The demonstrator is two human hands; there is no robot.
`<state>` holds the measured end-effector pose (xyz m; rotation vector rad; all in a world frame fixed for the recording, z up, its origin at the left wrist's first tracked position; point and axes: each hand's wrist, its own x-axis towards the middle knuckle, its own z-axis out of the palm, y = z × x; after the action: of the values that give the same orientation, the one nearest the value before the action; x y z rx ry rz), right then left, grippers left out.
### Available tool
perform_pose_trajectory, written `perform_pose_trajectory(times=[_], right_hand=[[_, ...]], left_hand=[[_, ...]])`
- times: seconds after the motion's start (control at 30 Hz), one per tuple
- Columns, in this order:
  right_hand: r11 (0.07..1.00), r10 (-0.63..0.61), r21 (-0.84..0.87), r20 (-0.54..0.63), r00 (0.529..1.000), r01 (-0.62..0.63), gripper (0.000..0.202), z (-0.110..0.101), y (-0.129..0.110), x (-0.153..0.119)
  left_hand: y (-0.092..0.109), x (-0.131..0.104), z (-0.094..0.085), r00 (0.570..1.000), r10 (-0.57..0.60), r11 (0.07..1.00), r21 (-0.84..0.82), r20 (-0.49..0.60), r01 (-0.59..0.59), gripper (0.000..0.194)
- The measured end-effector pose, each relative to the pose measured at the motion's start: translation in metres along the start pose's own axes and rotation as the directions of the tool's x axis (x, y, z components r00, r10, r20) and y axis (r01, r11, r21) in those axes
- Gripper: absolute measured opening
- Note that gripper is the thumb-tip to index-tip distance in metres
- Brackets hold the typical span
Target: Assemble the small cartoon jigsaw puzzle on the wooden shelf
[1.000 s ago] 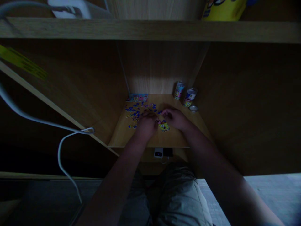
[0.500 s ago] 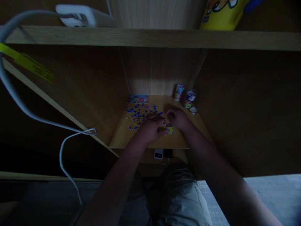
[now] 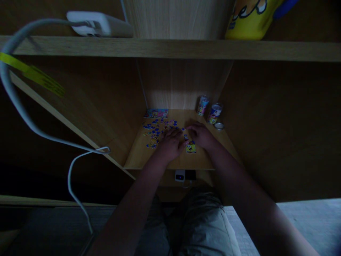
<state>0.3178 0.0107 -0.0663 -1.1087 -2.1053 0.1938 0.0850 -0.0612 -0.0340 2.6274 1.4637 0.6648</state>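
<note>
My left hand (image 3: 171, 145) lies over the right side of a spread of loose jigsaw puzzle pieces (image 3: 156, 132), fingers stretched out and slightly apart. Its thumb is close to a small joined patch of puzzle (image 3: 190, 147), yellow with a cartoon face. My right hand (image 3: 201, 136) is above and right of that patch. Its index finger reaches left toward a blue puzzle piece (image 3: 183, 129); whether it touches is too dark to tell. A small piece (image 3: 185, 137) lies between the hands. The undersides of both hands are hidden.
A picture card (image 3: 156, 113) lies at the back left. Two cartoon-printed tins (image 3: 203, 106) (image 3: 214, 113) and a round lid (image 3: 218, 126) stand at the back right. An upper shelf (image 3: 170, 48) holds a white device (image 3: 99, 25) with a cable and a yellow cup (image 3: 246, 21).
My left hand has drawn its thumb back, baring more of the joined patch. The right hand's index finger has stretched left toward the blue puzzle piece. The view has tilted slightly upward.
</note>
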Motion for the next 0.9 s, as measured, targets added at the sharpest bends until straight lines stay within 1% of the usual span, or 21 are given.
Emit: perform_pose_trajectory(times=[0.17, 0.23, 0.27, 0.33, 0.4, 0.47, 0.63, 0.7, 0.83, 0.9], right_hand=[[1.000, 0.005, 0.003, 0.001, 1.000, -0.005, 0.031, 0.000, 0.000, -0.001], [1.000, 0.005, -0.003, 0.001, 1.000, -0.005, 0.031, -0.001, 0.000, -0.002], [1.000, 0.001, -0.004, 0.002, 1.000, -0.001, 0.030, -0.001, -0.001, -0.002], [1.000, -0.004, 0.001, 0.006, 1.000, 0.004, 0.030, -0.002, -0.001, -0.001], [1.000, -0.001, 0.003, 0.011, 1.000, 0.001, 0.030, -0.002, -0.001, -0.001], [1.000, 0.004, -0.006, 0.016, 1.000, -0.004, 0.029, -0.002, -0.001, 0.000], [1.000, -0.016, -0.014, 0.005, 1.000, 0.016, 0.029, -0.001, -0.002, -0.001], [1.000, -0.018, -0.004, 0.006, 1.000, 0.018, 0.029, 0.000, -0.002, -0.002], [1.000, -0.009, 0.015, -0.015, 1.000, 0.010, 0.030, 0.001, -0.004, -0.003], [1.000, -0.003, 0.021, -0.044, 0.999, 0.004, 0.031, 0.000, -0.003, -0.003]], left_hand=[[-0.001, 0.000, 0.001, 0.997, -0.062, 0.998, 0.024, -0.037, 0.063, 0.050], [0.001, 0.000, 0.000, 0.997, -0.057, 0.997, 0.046, -0.052, 0.059, 0.051], [0.002, 0.000, -0.001, 0.998, -0.038, 0.998, 0.048, -0.055, 0.041, 0.051], [0.005, 0.000, -0.004, 0.998, 0.036, 0.999, 0.023, -0.043, -0.035, 0.047], [0.008, 0.000, -0.008, 0.991, 0.129, 0.991, -0.029, -0.021, -0.130, 0.040], [0.010, -0.001, -0.011, 0.982, 0.188, 0.980, -0.070, -0.013, -0.188, 0.037], [0.011, -0.003, -0.011, 0.981, 0.194, 0.978, -0.075, -0.017, -0.194, 0.038], [0.011, -0.003, -0.011, 0.976, 0.217, 0.973, -0.078, -0.011, -0.217, 0.037], [0.011, -0.003, -0.013, 0.954, 0.300, 0.948, -0.112, -0.011, -0.299, 0.030], [0.010, -0.003, -0.013, 0.958, 0.285, 0.952, -0.105, -0.028, -0.286, 0.027]])
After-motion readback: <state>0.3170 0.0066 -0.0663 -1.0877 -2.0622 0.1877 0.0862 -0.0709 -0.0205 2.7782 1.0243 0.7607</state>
